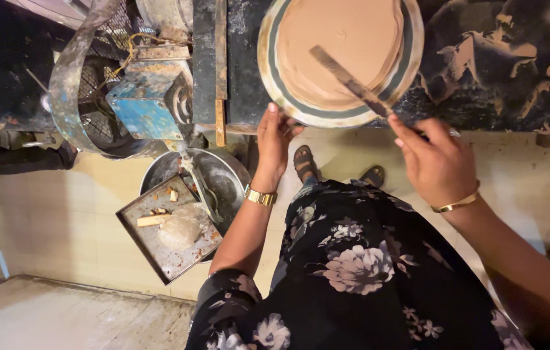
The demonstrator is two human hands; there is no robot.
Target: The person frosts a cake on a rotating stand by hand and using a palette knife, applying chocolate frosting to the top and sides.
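Observation:
A round metal plate (275, 78) with a grey ring near its rim sits on a dark, stained counter (495, 58). It is covered with a smooth layer of light brown paste (346, 39). My left hand (275, 139) grips the plate's near rim with the fingertips. In my right hand (437, 162) is a long flat knife (349, 81), smeared brown, whose blade lies across the paste at a slant. A gold bracelet is on each wrist.
Below the counter, a square metal tray (152, 249) holding a lump in clear plastic and small pale pieces rests on a steel pot (223, 175). A blue metal machine with a wire guard (142, 104) stands to the left. My sandalled feet (304, 162) are on pale floor tiles.

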